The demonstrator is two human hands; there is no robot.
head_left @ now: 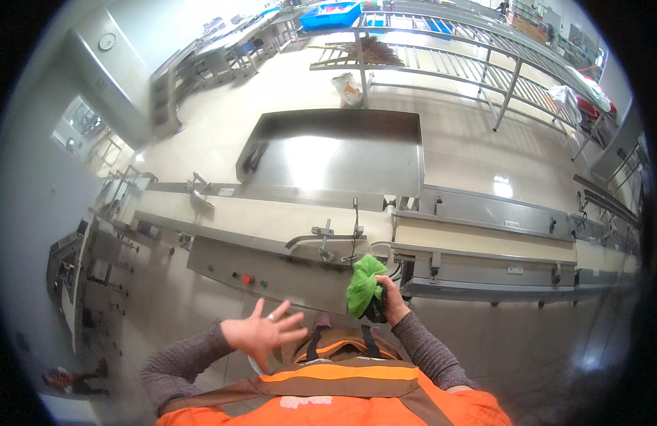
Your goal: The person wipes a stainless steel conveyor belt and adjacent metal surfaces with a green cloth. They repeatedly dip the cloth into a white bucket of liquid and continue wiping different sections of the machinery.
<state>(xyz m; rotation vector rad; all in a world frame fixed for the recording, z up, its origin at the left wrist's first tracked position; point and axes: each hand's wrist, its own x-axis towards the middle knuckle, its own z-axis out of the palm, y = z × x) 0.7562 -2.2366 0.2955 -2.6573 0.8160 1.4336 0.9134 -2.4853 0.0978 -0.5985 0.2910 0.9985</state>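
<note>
My right hand (393,301) grips a bunched green cloth (366,282), held up in front of the conveyor's near side. Something dark shows under the cloth by my fingers, and I cannot make out what it is. Spread wide, my left hand (264,331) hangs in the air in front of my body, with a ring on one finger and nothing in it. Beyond the hands runs a pale conveyor belt (261,221) in a metal frame. Its grey control panel (293,280), with a red button (246,279), lies nearest my left hand.
A metal tray (371,153) stands behind the belt. Another conveyor section (484,238) continues to the right. Metal guide brackets (327,238) stick up over the belt. Farther back, a roller rack (449,53) carries a blue bin (331,15), with a white bag (347,90) beside its leg.
</note>
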